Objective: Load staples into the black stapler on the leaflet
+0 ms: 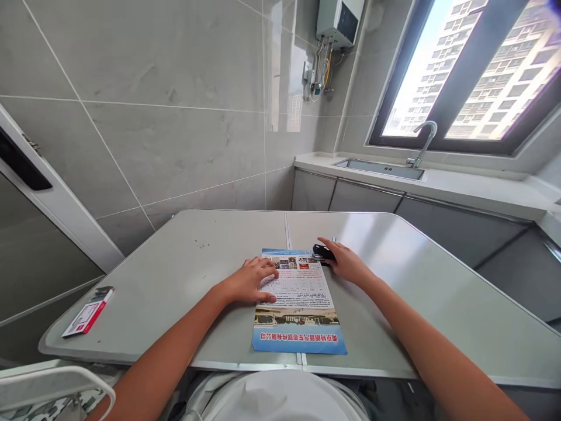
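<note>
A printed leaflet [302, 298] with blue bands and small pictures lies flat on the folding table [372, 333]; its large lettering appears upside down. My left hand [249, 280] rests on the leaflet's left edge, fingers spread and bent a little over the paper. At the upper right corner, my right hand [346, 262] grips a black stapler [323, 252]. The stapler's front end sits over the leaflet's corner, and its rear is hidden by my fingers. Whether its jaws are pressed together on the paper I cannot tell.
A red and white packet [90, 311] lies near the table's left edge. Behind the table on the right runs a counter [473, 184] with a sink [379, 168] and a faucet [424, 143]. A white chair [56, 383] stands at the lower left.
</note>
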The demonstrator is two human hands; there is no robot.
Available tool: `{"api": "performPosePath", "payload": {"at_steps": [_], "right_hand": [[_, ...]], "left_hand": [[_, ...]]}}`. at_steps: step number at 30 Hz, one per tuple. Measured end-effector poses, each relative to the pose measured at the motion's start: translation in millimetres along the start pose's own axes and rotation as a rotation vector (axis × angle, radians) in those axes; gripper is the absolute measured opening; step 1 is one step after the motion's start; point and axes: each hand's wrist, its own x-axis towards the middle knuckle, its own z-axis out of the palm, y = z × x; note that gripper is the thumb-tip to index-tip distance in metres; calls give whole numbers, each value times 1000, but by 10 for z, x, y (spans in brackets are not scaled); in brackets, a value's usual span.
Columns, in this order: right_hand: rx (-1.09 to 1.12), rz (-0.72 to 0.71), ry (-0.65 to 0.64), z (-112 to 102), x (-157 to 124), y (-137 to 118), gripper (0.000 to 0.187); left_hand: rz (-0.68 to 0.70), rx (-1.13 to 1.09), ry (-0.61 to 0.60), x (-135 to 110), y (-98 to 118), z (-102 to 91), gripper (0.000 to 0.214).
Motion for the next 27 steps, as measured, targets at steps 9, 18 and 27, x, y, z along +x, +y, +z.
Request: {"api": "performPosePath", "payload": {"at_steps": [9, 18, 27], "right_hand": [[-132, 356, 138, -200, -19, 175, 13], [337, 48, 205, -107, 12, -332, 25], [404, -40, -17, 230, -111, -787, 28]], "left_hand": [[-22, -9, 23, -9, 8, 6, 55], [-62, -47, 59, 31, 7, 67, 49], [-42, -108, 95, 19, -8, 61, 42]]}}
